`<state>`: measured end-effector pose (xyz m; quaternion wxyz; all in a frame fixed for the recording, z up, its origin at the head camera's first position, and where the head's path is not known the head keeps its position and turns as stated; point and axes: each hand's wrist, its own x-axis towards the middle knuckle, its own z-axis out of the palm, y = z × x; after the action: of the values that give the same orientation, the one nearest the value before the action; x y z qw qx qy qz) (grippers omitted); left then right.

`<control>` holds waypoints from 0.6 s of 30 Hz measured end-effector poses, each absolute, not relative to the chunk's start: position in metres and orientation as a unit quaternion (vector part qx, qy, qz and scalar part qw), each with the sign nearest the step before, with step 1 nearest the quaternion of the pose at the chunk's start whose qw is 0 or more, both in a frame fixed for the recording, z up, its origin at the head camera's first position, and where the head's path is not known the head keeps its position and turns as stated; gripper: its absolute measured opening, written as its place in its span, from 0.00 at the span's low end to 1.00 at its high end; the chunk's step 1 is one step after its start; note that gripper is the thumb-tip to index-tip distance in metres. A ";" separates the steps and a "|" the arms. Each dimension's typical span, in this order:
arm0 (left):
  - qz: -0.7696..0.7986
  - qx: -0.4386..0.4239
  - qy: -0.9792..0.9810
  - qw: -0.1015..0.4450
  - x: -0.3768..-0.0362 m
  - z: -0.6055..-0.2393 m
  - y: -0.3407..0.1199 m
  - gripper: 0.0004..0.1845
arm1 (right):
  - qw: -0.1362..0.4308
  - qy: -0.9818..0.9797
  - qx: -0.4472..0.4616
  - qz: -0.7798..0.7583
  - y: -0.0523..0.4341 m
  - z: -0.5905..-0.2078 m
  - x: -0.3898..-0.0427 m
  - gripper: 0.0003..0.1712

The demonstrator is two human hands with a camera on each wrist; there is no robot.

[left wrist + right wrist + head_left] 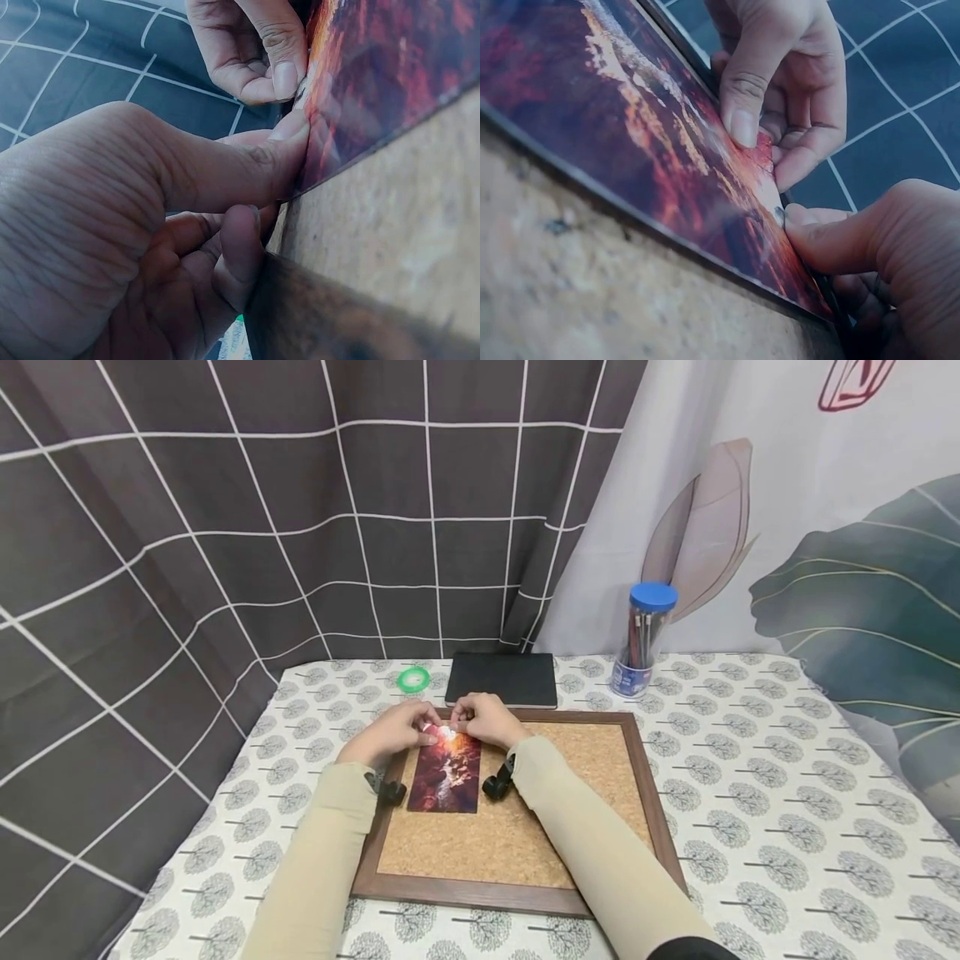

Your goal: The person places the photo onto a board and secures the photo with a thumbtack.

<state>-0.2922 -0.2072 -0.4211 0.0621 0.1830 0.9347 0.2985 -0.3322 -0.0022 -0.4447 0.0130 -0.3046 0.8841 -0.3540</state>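
Hands: left hand (390, 732), right hand (483, 718) pressing photo (446, 772) top edge onto corkboard (592, 760).

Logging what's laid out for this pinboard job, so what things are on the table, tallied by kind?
Cork board: 1
Photo card: 1
Black notebook: 1
Green tape roll: 1
Pen jar with blue lid: 1
Total: 5
The left hand and right hand both touch the photo's top edge.
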 end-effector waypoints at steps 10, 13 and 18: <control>0.264 0.194 0.943 0.056 -0.291 -0.415 -0.207 0.14 | 0.006 0.888 -0.314 -0.337 -0.002 -0.448 -0.335 0.05; 0.254 0.189 0.947 0.052 -0.289 -0.400 -0.222 0.19 | 0.010 0.884 -0.323 -0.339 -0.001 -0.447 -0.335 0.04; 0.274 0.129 0.949 0.085 -0.273 -0.371 -0.273 0.22 | 0.017 0.883 -0.327 -0.337 0.001 -0.446 -0.336 0.04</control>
<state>-0.2733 -0.2726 -0.3709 0.0855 0.1290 0.9491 0.2745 -0.3364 0.0013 -0.4463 0.0172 -0.3269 0.8827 -0.3372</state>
